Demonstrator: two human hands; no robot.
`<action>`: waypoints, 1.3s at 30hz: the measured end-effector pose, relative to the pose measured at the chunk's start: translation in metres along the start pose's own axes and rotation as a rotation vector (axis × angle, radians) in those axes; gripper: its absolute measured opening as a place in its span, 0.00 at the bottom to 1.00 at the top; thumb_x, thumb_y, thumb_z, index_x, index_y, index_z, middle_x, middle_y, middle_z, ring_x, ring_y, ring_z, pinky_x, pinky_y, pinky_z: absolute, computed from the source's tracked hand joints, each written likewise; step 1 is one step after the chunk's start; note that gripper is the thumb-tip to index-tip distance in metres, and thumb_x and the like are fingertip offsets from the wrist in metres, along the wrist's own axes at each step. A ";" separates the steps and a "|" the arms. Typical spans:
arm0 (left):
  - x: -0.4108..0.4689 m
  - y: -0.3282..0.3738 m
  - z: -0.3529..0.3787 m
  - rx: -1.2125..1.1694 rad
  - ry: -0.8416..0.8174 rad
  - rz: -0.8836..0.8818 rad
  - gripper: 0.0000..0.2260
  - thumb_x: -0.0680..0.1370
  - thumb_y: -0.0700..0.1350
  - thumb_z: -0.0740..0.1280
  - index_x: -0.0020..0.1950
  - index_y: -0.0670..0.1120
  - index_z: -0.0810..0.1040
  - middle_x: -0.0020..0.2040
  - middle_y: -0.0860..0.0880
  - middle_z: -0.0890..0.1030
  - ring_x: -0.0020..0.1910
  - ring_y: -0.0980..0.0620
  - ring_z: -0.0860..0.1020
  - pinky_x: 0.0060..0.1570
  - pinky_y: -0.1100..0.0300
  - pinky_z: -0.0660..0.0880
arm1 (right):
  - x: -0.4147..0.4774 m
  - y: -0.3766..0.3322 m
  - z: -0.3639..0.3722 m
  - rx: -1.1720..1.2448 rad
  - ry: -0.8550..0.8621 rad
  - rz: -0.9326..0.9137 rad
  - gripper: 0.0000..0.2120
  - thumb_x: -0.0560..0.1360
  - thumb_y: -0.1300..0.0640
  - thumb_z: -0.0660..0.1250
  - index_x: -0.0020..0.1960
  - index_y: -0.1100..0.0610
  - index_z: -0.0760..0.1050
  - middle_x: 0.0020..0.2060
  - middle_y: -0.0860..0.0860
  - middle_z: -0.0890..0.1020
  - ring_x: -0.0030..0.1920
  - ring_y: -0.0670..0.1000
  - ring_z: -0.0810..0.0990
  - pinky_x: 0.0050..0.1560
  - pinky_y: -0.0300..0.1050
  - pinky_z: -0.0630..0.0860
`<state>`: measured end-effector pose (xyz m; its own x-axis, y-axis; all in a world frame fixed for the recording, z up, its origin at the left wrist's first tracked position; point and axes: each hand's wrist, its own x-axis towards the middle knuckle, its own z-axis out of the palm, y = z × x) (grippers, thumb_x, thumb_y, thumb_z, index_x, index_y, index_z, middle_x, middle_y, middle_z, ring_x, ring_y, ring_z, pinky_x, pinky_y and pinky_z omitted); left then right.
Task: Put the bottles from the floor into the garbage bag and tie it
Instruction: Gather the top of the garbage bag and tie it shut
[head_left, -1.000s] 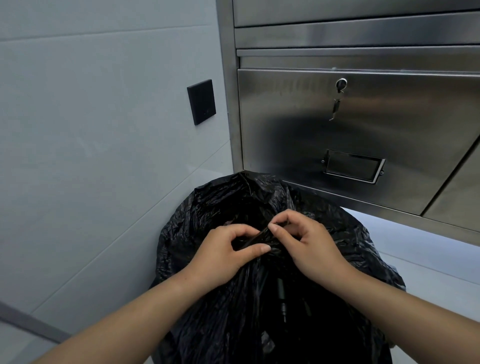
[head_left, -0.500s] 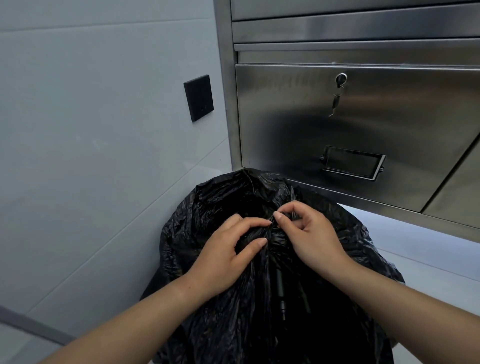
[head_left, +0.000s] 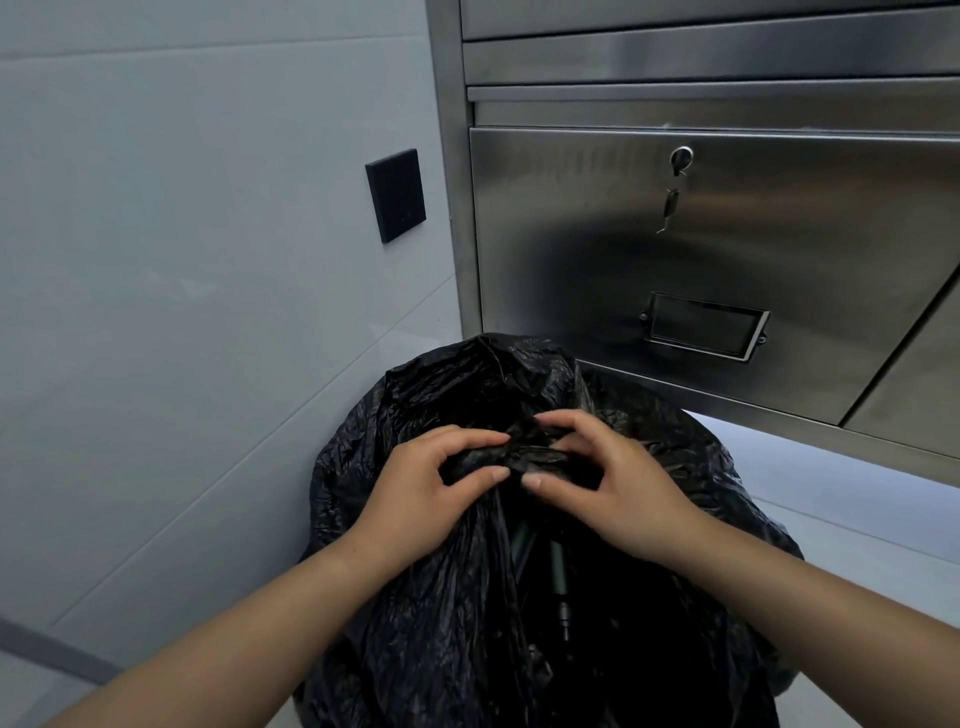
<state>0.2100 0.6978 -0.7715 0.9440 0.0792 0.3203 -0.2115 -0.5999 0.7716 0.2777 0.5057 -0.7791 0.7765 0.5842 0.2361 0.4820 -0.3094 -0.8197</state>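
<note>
A full black garbage bag (head_left: 452, 613) stands in front of me, its top gathered into a twisted bunch. My left hand (head_left: 421, 493) pinches the gathered plastic between thumb and fingers on the left of the bunch. My right hand (head_left: 618, 488) curls its fingers and thumb round the bunch from the right. A greenish bottle neck (head_left: 558, 577) shows faintly through the plastic below my hands. No loose bottles are in view.
A stainless steel cabinet (head_left: 779, 249) with a lock, a hanging key (head_left: 670, 208) and a label holder stands just behind the bag. A pale tiled wall (head_left: 182, 260) with a black switch plate (head_left: 396, 195) is on the left. Pale floor shows at the right.
My right hand has shifted from pinching the top of the bunch to wrapping thumb and fingers round it. My left hand keeps its pinch. The view rose slightly.
</note>
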 end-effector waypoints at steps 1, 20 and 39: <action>0.001 -0.001 -0.001 -0.024 0.021 -0.016 0.11 0.71 0.45 0.73 0.52 0.56 0.81 0.48 0.58 0.82 0.50 0.65 0.78 0.51 0.74 0.70 | -0.002 0.000 0.001 -0.059 -0.045 -0.007 0.29 0.63 0.34 0.69 0.61 0.38 0.66 0.48 0.38 0.82 0.51 0.37 0.79 0.56 0.36 0.71; 0.000 -0.002 -0.004 0.001 0.022 -0.002 0.11 0.72 0.46 0.71 0.53 0.55 0.81 0.47 0.58 0.81 0.50 0.65 0.78 0.51 0.76 0.68 | -0.001 -0.012 -0.007 -0.305 -0.085 -0.276 0.27 0.72 0.59 0.67 0.68 0.48 0.63 0.55 0.42 0.74 0.56 0.41 0.73 0.57 0.35 0.69; -0.003 0.006 -0.005 0.167 -0.128 0.184 0.09 0.73 0.48 0.70 0.52 0.48 0.81 0.45 0.59 0.77 0.46 0.62 0.76 0.47 0.72 0.70 | 0.000 -0.012 -0.017 -0.225 -0.108 -0.207 0.14 0.74 0.62 0.65 0.56 0.48 0.75 0.49 0.41 0.81 0.51 0.38 0.78 0.55 0.44 0.74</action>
<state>0.2044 0.6980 -0.7650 0.9202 -0.1381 0.3662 -0.3475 -0.7189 0.6021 0.2791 0.4968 -0.7608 0.6103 0.7250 0.3192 0.7126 -0.3264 -0.6211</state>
